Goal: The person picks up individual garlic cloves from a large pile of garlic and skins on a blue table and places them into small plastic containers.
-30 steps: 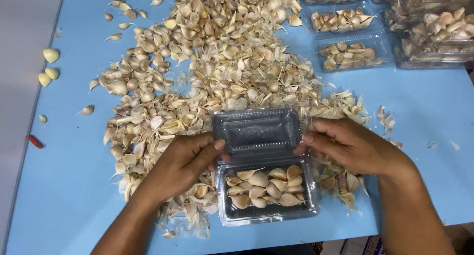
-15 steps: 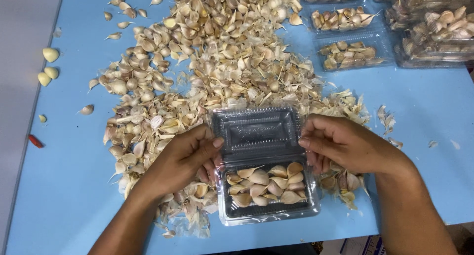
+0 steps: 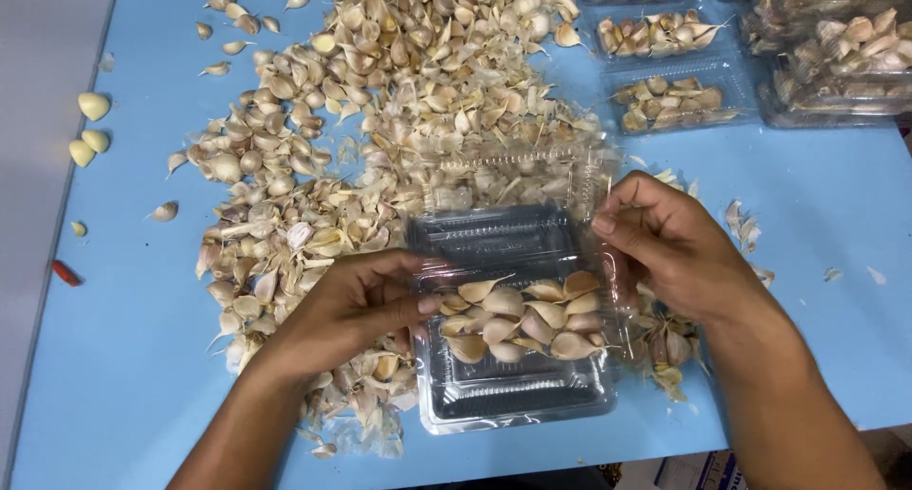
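A clear plastic clamshell box [image 3: 518,400] sits on the blue table near its front edge, partly filled with garlic cloves [image 3: 518,319]. Its hinged lid [image 3: 494,234] stands raised and tilted over the far half. My left hand [image 3: 356,300] grips the box's left side with the thumb on the rim. My right hand [image 3: 665,248] holds the lid's right edge between thumb and fingers.
A big heap of loose garlic cloves [image 3: 380,101] covers the table's middle and left. Filled clear boxes [image 3: 674,101] stand at the back right. A few peeled cloves [image 3: 90,105] and a red chilli [image 3: 65,273] lie at the left table edge [image 3: 38,291].
The lid has swung up from lying low over the box. My right hand has risen with it, and the box sits slightly lower in view.
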